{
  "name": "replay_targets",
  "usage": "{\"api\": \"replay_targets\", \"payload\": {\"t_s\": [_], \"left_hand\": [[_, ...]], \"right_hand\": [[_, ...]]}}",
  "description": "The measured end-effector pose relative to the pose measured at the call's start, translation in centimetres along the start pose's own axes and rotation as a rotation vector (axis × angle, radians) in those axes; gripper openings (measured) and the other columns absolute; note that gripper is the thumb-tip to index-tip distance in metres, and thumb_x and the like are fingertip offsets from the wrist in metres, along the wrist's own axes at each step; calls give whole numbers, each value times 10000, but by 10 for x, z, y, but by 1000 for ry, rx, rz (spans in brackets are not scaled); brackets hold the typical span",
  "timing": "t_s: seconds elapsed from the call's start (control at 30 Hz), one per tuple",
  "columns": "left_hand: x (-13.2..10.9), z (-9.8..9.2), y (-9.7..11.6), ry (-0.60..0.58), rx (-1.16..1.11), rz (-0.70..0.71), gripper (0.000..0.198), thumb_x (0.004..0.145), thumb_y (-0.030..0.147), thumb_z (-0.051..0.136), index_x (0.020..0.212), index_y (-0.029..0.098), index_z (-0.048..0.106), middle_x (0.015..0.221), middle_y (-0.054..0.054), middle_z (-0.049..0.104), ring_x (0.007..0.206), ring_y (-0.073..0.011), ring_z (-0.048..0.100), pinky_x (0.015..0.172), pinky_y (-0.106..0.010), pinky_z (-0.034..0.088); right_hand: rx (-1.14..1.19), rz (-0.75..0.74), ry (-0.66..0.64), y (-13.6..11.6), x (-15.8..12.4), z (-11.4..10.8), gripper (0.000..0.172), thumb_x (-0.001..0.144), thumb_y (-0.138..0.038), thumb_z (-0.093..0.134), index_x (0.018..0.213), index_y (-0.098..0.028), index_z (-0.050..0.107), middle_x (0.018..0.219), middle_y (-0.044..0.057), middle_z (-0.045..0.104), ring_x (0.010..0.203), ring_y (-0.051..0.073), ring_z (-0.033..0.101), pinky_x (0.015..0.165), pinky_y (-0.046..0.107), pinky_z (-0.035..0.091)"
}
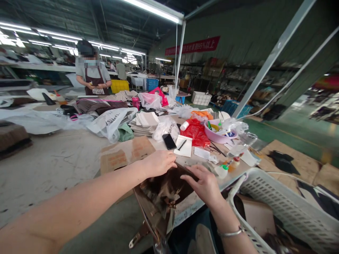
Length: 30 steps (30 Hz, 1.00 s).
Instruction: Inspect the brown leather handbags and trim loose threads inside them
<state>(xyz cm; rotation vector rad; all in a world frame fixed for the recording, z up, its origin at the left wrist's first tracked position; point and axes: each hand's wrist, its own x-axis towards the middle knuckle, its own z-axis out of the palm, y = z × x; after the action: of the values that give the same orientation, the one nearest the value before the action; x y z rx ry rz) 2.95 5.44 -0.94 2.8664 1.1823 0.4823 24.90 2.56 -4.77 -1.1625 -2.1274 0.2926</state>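
A brown handbag [155,203] stands with its mouth open at the table's front edge, showing crumpled lining and gold-coloured metal fittings inside. My left hand [160,163] is closed on the bag's far rim, its fingers bent over the edge and its fingertips partly hidden. At the right part of the same rim, my right hand [205,181] has its thumb on the inner side and its fingers on the outer side, with the bag's edge between them. Beyond the hands lie a black phone [168,141] and a white notepad [186,151] with a black pen [182,145].
A white plastic basket [275,190] with brown bags stands close on the right. Small glue bottles [221,171], a pink basin [221,135], a red plastic bag [196,132] and stacked pieces [144,121] crowd the table. A co-worker [92,72] stands across it.
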Motion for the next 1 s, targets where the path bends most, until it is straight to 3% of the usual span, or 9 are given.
{"api": "replay_targets", "payload": {"t_s": [0.17, 0.4, 0.5, 0.6, 0.7, 0.8, 0.9, 1.0], "left_hand": [[-1, -1, 2, 7, 30, -11, 226, 873, 293, 501, 739, 129, 580, 774, -51, 601, 705, -163, 580, 632, -269, 429], [0, -1, 4, 11, 45, -53, 213, 861, 299, 524, 760, 122, 588, 772, -62, 611, 715, -173, 592, 626, -268, 439], [0, -3, 5, -7, 28, -63, 212, 863, 285, 520, 754, 117, 590, 762, -65, 607, 705, -168, 588, 625, -264, 438], [0, -4, 5, -10, 16, -75, 212, 860, 286, 526, 754, 117, 598, 755, -65, 610, 696, -166, 585, 627, -262, 435], [2, -4, 3, -1, -4, -98, 214, 850, 293, 541, 739, 123, 611, 742, -60, 615, 705, -168, 585, 634, -259, 431], [3, -9, -3, -50, -82, -86, 224, 814, 320, 597, 692, 133, 624, 710, -41, 614, 687, -152, 578, 629, -240, 424], [1, -17, -12, -121, -188, 10, 226, 738, 362, 679, 695, 143, 639, 785, -35, 630, 697, -134, 578, 649, -222, 425], [-5, -21, -21, -107, -202, 27, 195, 737, 336, 681, 697, 148, 646, 862, -43, 639, 722, -130, 584, 689, -225, 424]], "right_hand": [[78, 3, 66, -2, 5, 9, 166, 825, -336, 593, 846, -230, 719, 750, 32, 627, 671, 147, 588, 622, 256, 477], [49, -16, 66, -8, 4, 10, 227, 862, -314, 535, 737, -192, 680, 674, 27, 553, 634, 141, 542, 594, 259, 434], [22, -12, -20, -8, 5, 6, 298, 888, -348, 490, 705, -189, 663, 677, 28, 550, 632, 135, 540, 607, 257, 429], [-41, -24, -149, -10, 10, -2, 303, 838, -464, 543, 912, -207, 684, 772, 39, 605, 694, 153, 575, 639, 261, 441], [-198, -23, -180, -17, 19, -5, 411, 781, -525, 588, 1080, -248, 642, 841, 37, 636, 756, 177, 596, 646, 267, 438], [-317, -15, -203, -21, 28, -2, 238, 870, -417, 503, 873, -267, 688, 765, 11, 628, 718, 152, 589, 599, 244, 399], [-325, 4, -197, -19, 33, 2, 283, 891, -358, 482, 721, -222, 664, 739, 13, 619, 711, 131, 579, 596, 226, 378], [-312, 15, -174, -18, 34, 3, 286, 885, -352, 496, 692, -204, 646, 728, 16, 612, 711, 124, 568, 608, 221, 370]]}}
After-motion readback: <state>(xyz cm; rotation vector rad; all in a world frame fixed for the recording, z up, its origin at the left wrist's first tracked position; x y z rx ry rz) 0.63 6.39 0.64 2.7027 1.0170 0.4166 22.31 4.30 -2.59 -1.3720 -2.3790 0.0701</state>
